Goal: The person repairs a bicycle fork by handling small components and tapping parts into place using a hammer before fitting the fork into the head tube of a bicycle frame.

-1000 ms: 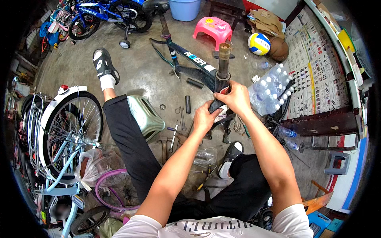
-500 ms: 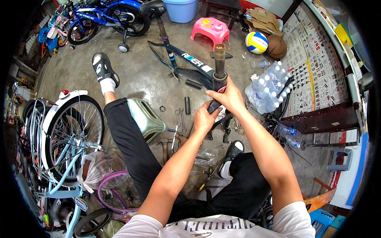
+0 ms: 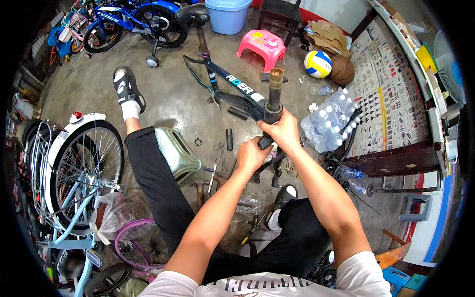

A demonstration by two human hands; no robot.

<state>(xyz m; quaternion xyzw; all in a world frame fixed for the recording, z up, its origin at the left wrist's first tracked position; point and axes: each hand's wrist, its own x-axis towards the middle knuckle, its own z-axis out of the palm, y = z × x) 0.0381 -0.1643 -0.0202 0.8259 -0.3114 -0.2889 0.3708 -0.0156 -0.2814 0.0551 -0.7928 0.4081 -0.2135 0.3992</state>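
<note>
- Bike frame (image 3: 240,85): mid-floor, well in from the floor's edges, front end twd you. Could drop or twist if yr grip slackens; can't see what else props it.
- Head tube (image 3: 271,115): yr R hand (image 3: 283,131) is wrapped round it. Rusty-topped steel tube (image 3: 275,90) stands up out of it; a sudden slide there could pinch skin.
- Dark lower tube (image 3: 265,142): yr L hand (image 3: 251,153) is clamped on it, just below the R; can't tell if hands touch. Any grease → poss. slip, knuckles bumped.
- Saddle (image 3: 192,16): at frame's other end, nr floor's far edge. Its wt could roll the frame if you pull unevenly.
- R clog (image 3: 284,197): nr the held end, so a drop might catch yr foot.
- Ring-shaped part (image 3: 198,141), combo spanner (image 3: 213,178): loose on floor, L of yr hands; a stray kick could scatter them.
</note>
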